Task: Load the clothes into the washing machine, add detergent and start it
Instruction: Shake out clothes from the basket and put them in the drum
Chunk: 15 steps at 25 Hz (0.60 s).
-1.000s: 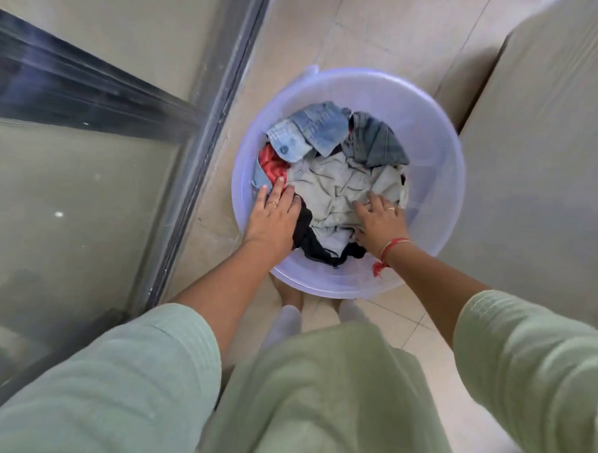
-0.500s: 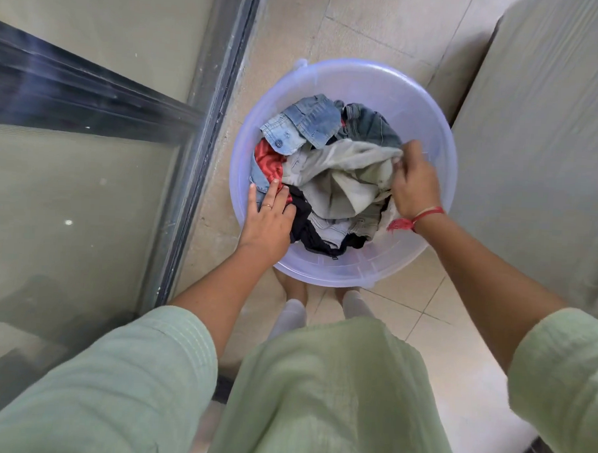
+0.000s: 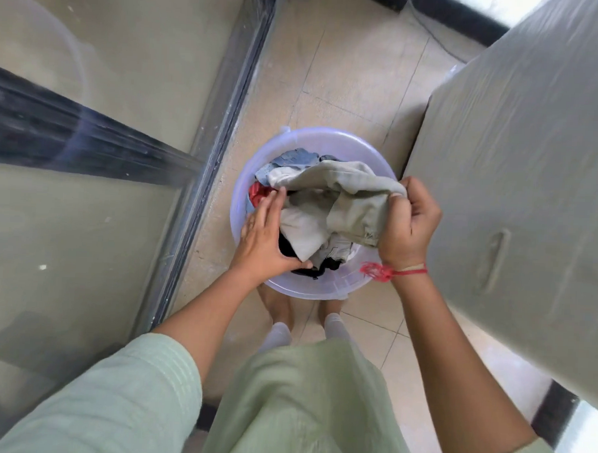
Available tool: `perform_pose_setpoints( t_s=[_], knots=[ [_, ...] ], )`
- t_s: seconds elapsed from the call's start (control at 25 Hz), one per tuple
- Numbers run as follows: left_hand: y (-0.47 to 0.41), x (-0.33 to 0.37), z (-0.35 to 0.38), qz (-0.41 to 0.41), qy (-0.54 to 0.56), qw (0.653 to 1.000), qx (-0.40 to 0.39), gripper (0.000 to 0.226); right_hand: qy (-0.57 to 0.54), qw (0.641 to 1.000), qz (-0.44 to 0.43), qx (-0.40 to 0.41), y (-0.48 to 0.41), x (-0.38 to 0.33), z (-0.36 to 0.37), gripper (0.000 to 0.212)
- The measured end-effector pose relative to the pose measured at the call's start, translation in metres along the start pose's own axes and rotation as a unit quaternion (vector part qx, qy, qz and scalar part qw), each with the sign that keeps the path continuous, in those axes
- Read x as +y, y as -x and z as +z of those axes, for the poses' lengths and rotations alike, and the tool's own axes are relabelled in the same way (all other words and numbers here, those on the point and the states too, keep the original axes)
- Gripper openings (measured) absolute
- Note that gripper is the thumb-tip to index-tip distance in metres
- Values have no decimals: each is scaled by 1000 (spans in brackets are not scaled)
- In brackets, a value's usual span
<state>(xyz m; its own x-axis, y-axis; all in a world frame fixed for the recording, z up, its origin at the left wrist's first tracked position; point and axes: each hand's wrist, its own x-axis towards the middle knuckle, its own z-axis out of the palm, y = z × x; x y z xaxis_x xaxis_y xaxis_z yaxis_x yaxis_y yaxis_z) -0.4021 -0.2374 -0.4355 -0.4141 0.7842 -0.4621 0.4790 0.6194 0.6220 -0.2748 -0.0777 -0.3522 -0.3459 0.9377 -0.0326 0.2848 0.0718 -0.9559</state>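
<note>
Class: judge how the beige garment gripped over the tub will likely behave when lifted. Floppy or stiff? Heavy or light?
Probably floppy: the beige garment sags in folds below the right hand. Likely light: one pinch bears its raised end. It may drag other clothes from the tub, since its lower end lies among them.

The right hand [image 3: 407, 224] now lifts the beige cloth [image 3: 347, 190] higher, up over the tub [image 3: 329, 138]. The left hand [image 3: 263, 238] has slid off the dark clothes and now presses against the white cloth [image 3: 300, 233].
</note>
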Motion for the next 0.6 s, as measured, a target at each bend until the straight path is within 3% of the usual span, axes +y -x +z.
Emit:
perform_pose_setpoints(
  t_s=[0.08,0.16,0.28,0.36,0.48,0.6],
  knots=[
    [5,23,-22,70,-2,998,-1,75,42,998,-56,1,2,-45,-17,19],
    [6,48,-48,67,61,993,77,30,147,983,-102,-44,13,-77,-34,21],
    [8,96,-105,27,131,971,197,31,356,911,-35,-204,43,-97,-47,52],
    [10,123,-144,10,143,968,204,23,424,870,6,-252,53,-107,-51,43],
    [38,144,-177,3,109,984,142,27,408,897,-6,-172,46,-152,-67,21],
    [77,149,-191,31,58,998,25,63,319,945,-33,-70,31,-223,-85,16]
  ],
)
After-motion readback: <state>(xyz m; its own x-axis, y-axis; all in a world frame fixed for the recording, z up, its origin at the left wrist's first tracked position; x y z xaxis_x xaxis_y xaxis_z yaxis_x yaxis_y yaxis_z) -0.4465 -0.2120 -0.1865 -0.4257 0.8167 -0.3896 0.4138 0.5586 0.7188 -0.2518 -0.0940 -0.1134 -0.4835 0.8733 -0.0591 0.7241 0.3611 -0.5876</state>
